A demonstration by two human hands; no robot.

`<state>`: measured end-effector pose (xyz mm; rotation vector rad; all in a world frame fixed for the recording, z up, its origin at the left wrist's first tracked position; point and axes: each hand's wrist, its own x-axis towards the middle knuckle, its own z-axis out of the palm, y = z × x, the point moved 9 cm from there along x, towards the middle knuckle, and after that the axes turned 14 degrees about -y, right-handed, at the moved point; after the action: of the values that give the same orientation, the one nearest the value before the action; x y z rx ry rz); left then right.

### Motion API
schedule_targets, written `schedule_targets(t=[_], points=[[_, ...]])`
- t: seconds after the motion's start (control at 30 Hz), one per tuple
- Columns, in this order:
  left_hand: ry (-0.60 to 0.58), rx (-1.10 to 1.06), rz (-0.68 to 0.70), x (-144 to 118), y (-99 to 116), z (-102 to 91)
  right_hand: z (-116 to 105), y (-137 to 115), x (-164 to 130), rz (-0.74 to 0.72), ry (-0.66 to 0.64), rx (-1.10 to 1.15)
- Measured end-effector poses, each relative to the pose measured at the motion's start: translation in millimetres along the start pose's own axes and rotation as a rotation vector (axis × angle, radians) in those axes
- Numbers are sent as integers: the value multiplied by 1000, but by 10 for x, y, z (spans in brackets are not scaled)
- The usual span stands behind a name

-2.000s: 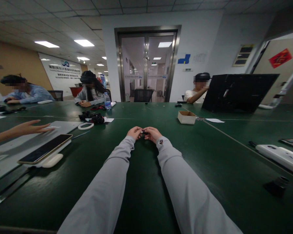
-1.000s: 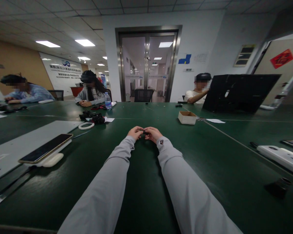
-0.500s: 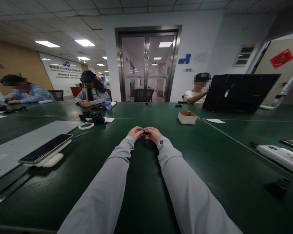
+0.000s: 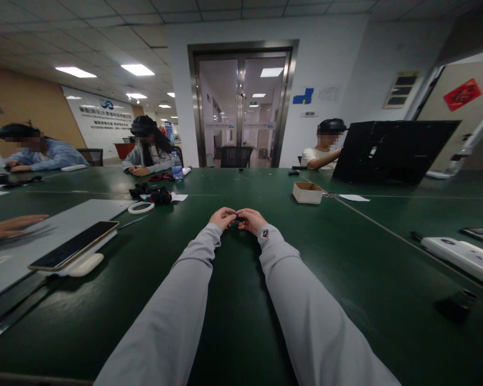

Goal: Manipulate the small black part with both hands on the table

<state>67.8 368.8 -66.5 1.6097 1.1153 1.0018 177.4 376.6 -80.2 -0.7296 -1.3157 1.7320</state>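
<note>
Both my hands meet over the green table, arms stretched forward in grey sleeves. Between the fingertips is a small black object (image 4: 238, 217), mostly covered, so its kind cannot be made out. My left hand (image 4: 224, 217) is closed, pinching its left side with thumb and fingers. On the other side, my right hand (image 4: 251, 219) is closed round the same piece, with the fingers curled. Nothing else lies close to either hand.
A phone (image 4: 76, 244) rests on a white item at left, by a grey panel (image 4: 104, 206). Another person's hand (image 4: 12, 228) is over that panel. A tape roll (image 4: 141, 207), a cardboard box (image 4: 307, 193) and a white power strip (image 4: 459, 254) lie around. Several people sit opposite.
Another person's hand has come in from the left edge over the grey panel. My hands keep the same hold on the small black object; the view has shifted very slightly.
</note>
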Motion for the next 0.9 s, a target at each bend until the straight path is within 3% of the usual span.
schedule_targets(t=[0.9], points=[[106,-122,57,-15,-42,-167,46,24,8,0,-54,20]])
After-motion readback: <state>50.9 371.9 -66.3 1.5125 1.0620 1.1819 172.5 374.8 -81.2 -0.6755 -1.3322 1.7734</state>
